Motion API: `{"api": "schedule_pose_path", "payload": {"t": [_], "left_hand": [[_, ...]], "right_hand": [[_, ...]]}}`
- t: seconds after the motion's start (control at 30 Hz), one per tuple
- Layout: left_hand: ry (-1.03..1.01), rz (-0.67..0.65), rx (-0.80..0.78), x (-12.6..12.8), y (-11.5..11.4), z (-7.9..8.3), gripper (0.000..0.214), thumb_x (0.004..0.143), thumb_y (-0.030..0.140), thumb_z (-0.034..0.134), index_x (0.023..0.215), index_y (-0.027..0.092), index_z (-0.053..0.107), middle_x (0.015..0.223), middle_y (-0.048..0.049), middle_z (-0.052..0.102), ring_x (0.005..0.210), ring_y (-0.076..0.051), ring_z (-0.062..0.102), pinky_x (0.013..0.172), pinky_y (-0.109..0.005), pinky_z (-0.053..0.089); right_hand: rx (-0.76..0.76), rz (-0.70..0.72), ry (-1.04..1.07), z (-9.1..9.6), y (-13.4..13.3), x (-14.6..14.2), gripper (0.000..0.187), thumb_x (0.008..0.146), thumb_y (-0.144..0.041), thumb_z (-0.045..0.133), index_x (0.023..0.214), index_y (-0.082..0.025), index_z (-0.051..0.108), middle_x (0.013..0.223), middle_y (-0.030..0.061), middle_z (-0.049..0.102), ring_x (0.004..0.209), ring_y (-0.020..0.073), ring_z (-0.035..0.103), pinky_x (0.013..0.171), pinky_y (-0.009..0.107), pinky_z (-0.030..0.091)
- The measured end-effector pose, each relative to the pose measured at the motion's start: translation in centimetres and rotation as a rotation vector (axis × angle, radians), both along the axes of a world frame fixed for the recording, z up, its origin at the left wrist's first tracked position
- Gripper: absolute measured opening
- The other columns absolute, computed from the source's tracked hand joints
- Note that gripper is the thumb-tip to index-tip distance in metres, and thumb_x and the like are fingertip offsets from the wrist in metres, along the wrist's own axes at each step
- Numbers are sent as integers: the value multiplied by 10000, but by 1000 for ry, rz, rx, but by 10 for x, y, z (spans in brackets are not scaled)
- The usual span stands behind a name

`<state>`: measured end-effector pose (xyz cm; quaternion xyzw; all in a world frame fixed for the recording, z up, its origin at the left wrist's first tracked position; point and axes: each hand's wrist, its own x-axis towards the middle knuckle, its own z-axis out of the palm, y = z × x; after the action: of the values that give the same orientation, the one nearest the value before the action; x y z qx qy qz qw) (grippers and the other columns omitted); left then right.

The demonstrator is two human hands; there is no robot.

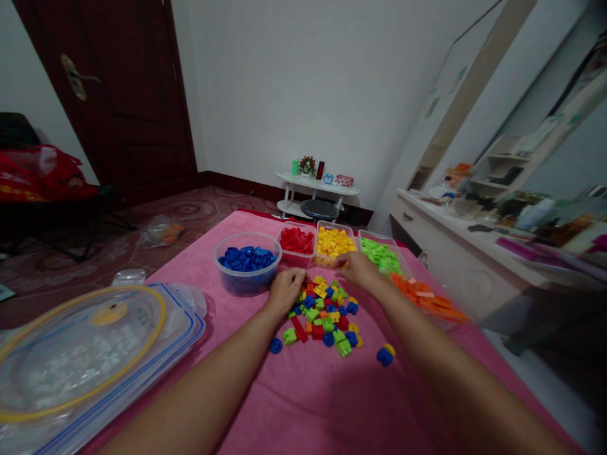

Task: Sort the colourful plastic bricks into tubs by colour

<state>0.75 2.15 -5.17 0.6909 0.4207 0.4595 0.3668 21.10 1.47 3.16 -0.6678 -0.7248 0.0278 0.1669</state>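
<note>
Pink cloth (303,404) lies beneath the left hand (285,288), curled at the edge of mixed plastic bricks (327,309), and the right hand (355,268), bent beside a clear tub (324,260) of yellow pieces (334,241); whether either grips anything cannot be told. Outward: a round tub (244,285) of blue pieces (247,258), rectangular tubs (294,258) of red pieces (296,240) and green pieces (382,256).

FREE: near pink cloth (303,404) between left forearm (227,360) and right forearm (422,335), bar one blue-yellow piece (386,356) | MID: loose brick pile (327,309) | FAR, low pass blocked: tub (244,289), red box (296,258), yellow box (326,260) (open tops) | LEFT: plastic bag (183,316) in way
</note>
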Motion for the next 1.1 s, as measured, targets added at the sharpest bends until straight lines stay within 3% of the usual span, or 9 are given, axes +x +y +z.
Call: {"api": "schedule_pose_path", "payload": {"t": [0.1,0.2,0.37,0.47,0.57,0.7,0.9,1.0,1.1], "left_hand": [[12,5,8,0,-1,1,408,882,397,398,791,138,700,821,-79,718,780,-199,658,715,-281,474],[17,-3,15,0,-1,1,412,884,398,388,794,143,699,812,-71,717,775,-193,656,714,-277,475],[13,-11,22,0,-1,1,416,882,400,384,799,142,700,822,-73,718,779,-191,655,707,-270,474],[6,-16,15,0,-1,1,407,879,395,393,808,141,703,826,-74,718,780,-191,656,713,-270,475],[-7,-17,2,0,-1,1,401,878,390,397,820,139,703,829,-74,719,776,-190,658,719,-273,477],[3,-14,7,0,0,0,398,879,395,398,807,147,701,829,-68,720,786,-192,656,722,-274,478],[21,-15,24,-1,1,-1,426,889,415,375,779,154,693,811,-65,716,774,-194,651,735,-283,473],[19,-18,24,-1,1,0,434,888,422,375,775,153,696,810,-67,718,772,-198,652,735,-289,471],[10,-20,22,-1,0,1,427,881,424,386,770,154,698,808,-67,719,768,-197,654,731,-286,472]], "right_hand": [[-50,36,17,-28,-14,-6,249,640,-82,660,819,-231,747,879,9,723,835,166,638,732,229,443],[-21,-15,42,-39,-22,-8,217,705,-103,593,832,-201,740,871,26,717,805,159,631,714,234,441],[134,-66,128,-24,-39,-9,196,726,-189,571,847,-194,725,862,33,701,757,160,607,649,234,414],[18,1,87,-18,-50,-13,167,677,-165,609,789,-188,731,749,28,687,667,148,583,574,225,364],[-122,-34,-6,-21,-57,-20,135,665,-168,642,774,-165,722,712,44,679,633,144,565,545,228,323],[-118,-54,-42,-25,-60,-24,100,686,-155,621,741,-146,704,723,51,679,641,129,562,556,218,321],[-221,-55,-83,12,-42,1,94,667,-118,624,670,-159,709,594,5,648,544,115,561,490,203,323],[-145,-158,-140,38,-23,31,82,678,-119,631,669,-135,712,615,44,657,590,162,593,539,233,371],[11,-286,-199,55,-7,58,219,737,-186,644,914,-77,714,861,141,691,798,239,625,674,288,424]]}}
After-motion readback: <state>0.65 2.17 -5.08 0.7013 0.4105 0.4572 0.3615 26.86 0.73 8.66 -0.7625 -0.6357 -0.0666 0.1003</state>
